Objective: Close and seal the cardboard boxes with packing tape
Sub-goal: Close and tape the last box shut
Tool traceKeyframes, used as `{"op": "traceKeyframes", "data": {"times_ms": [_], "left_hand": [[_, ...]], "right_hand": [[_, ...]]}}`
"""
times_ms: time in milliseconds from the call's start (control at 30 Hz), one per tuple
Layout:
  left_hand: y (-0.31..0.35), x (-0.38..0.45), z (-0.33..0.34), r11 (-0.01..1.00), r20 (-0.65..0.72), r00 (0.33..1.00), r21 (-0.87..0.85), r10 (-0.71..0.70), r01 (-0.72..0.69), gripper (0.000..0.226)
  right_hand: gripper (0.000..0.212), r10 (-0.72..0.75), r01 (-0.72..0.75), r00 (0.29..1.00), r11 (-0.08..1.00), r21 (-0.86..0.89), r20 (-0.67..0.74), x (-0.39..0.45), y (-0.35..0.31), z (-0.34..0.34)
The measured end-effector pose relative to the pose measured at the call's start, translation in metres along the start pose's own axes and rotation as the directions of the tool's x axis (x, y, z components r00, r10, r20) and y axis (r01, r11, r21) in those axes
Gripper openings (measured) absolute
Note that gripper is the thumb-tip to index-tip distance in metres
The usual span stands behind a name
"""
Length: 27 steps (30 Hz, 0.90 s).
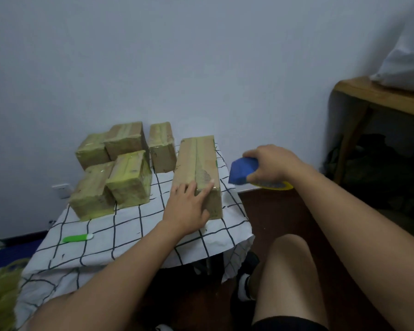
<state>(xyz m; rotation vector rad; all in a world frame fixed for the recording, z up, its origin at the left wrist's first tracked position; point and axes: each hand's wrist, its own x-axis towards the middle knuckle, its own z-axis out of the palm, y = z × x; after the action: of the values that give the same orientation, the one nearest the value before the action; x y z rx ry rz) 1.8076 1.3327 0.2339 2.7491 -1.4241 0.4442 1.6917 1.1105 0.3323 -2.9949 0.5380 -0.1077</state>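
Note:
A long cardboard box (197, 163) lies on the small table with the checked cloth (120, 232), flaps closed and a tape strip along its top seam. My left hand (189, 209) rests on the box's near end, fingers spread across the top and front edge. My right hand (270, 167) is off the table's right side and grips a blue tape dispenser (242, 172) with a yellowish tape roll (275, 185) under it. Several smaller boxes wrapped in yellowish tape (127, 177) stand in a cluster at the table's back left.
A green and white utility knife (78, 238) lies on the cloth near the left front. A wooden table (378, 96) with a white bundle stands at the right. My bare knee (289, 271) is by the table's right front corner. A wall is close behind.

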Motion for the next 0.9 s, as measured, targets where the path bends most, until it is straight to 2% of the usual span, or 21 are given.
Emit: {"op": "traceKeyframes", "data": {"times_ms": [100,167,267,400,533,600,700,767,900], "left_hand": [[-0.005,-0.004,0.005,0.990,-0.079,0.996,-0.140,-0.030,0.019,0.065],[-0.010,-0.005,0.010,0.983,-0.095,0.994,-0.183,-0.046,0.028,0.060],[-0.012,-0.007,0.014,0.978,-0.094,0.988,-0.180,-0.123,0.105,0.062],[-0.017,-0.014,0.021,0.975,-0.148,0.980,-0.193,-0.136,0.106,0.064],[-0.028,-0.017,0.027,0.952,-0.186,0.972,-0.293,-0.144,0.085,0.063],[-0.030,-0.018,0.029,0.953,-0.201,0.969,-0.292,-0.143,0.080,0.062],[-0.035,-0.022,0.033,0.933,-0.166,0.968,-0.337,-0.189,0.124,0.062],[-0.039,-0.024,0.034,0.936,-0.148,0.975,-0.335,-0.167,0.109,0.064],[-0.050,-0.021,0.026,0.873,-0.092,0.980,-0.474,-0.176,0.113,0.056]], "right_hand": [[0.066,0.088,-0.068,0.979,0.992,0.111,-0.184,-0.008,-0.001,-0.001],[0.070,0.164,-0.088,0.947,0.960,0.267,-0.277,-0.008,-0.009,0.007],[0.071,0.281,-0.007,0.869,0.830,0.558,-0.407,-0.006,-0.026,0.017],[0.065,0.411,0.159,0.810,0.532,0.831,-0.418,-0.001,-0.056,0.025],[0.062,0.390,0.230,0.834,0.396,0.889,-0.390,0.014,-0.078,0.027],[0.064,0.358,0.222,0.860,0.381,0.897,-0.365,0.019,-0.085,0.032],[0.066,0.317,0.200,0.880,0.427,0.882,-0.353,0.022,-0.090,0.042],[0.065,0.309,0.196,0.883,0.440,0.876,-0.353,0.024,-0.090,0.044],[0.065,0.297,0.189,0.890,0.450,0.873,-0.346,0.028,-0.088,0.042]]}}
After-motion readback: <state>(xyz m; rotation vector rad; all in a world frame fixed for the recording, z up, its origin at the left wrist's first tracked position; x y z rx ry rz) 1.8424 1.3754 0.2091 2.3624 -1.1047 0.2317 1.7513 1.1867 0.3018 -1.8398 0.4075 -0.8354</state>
